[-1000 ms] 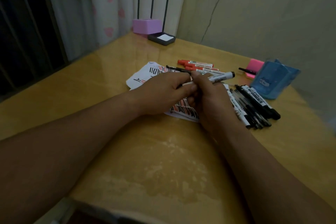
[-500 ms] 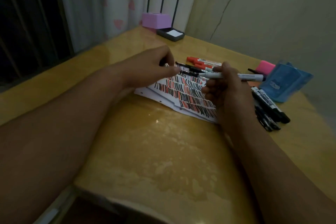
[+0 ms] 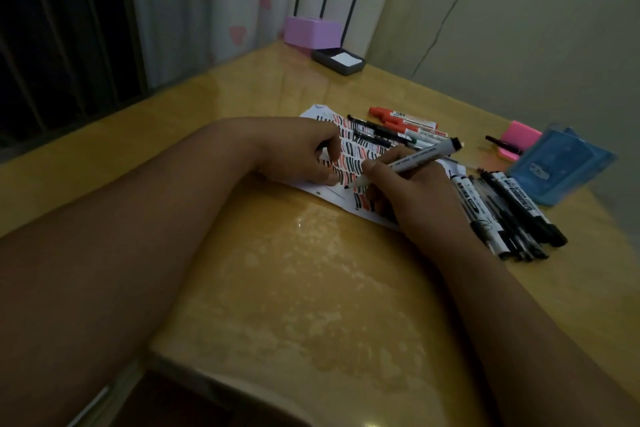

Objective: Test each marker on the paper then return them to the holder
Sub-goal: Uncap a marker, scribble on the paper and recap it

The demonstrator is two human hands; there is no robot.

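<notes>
A white paper (image 3: 327,191) covered in black and red test strokes lies on the yellow table. My right hand (image 3: 412,194) grips a white-barrelled black marker (image 3: 424,156), uncapped, with its tip touching the paper's near edge. My left hand (image 3: 304,152) rests on the paper with its fingers curled shut; the marker's cap seems to be inside them, mostly hidden. The blue holder (image 3: 554,168) lies at the right. Several black markers (image 3: 505,215) are piled beside my right wrist. Red markers (image 3: 398,116) and thin black pens lie past the paper.
A pink sticky-note pad (image 3: 519,135) with a black pen on it sits next to the holder. A purple box (image 3: 311,31) and a dark tray (image 3: 339,61) stand at the far corner by the curtain. The wall runs along the right.
Both hands were together on the marker; the left pulled away with the cap. The right hand has turned the marker tip down onto the paper, and the left hand has settled on the sheet.
</notes>
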